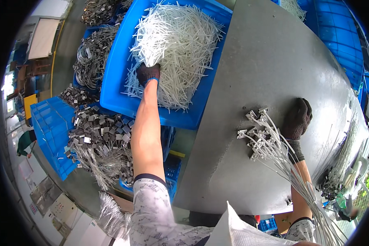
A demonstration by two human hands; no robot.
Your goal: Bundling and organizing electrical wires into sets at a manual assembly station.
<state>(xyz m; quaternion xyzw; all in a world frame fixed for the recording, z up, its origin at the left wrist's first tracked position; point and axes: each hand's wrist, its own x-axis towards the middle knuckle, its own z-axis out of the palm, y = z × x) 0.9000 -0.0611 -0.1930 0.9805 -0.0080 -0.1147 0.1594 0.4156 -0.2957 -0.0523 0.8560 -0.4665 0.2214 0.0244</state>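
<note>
My left hand (148, 74), in a dark knit glove, reaches into a large blue bin (110, 88). Its fingers are buried in a heap of thin white tubes (180, 53), so whether they grip any is hidden. On the grey metal tabletop (217, 135), my right hand (298, 119) wears a similar glove. The fingers there curl inward and press together; what lies inside them, if anything, is out of sight. Just left of it lies a bundle of pale wires (285, 160) with small metal clips (258, 137) on their ends. The wires run back beside my right forearm.
Left of the bin are piles of wires with dark block ends (100, 127) and a blue crate (51, 131). More wires (342, 164) lie along the table's right edge. Blue containers (338, 37) stand beyond the far right edge. Another person's arm (25, 143) shows far left.
</note>
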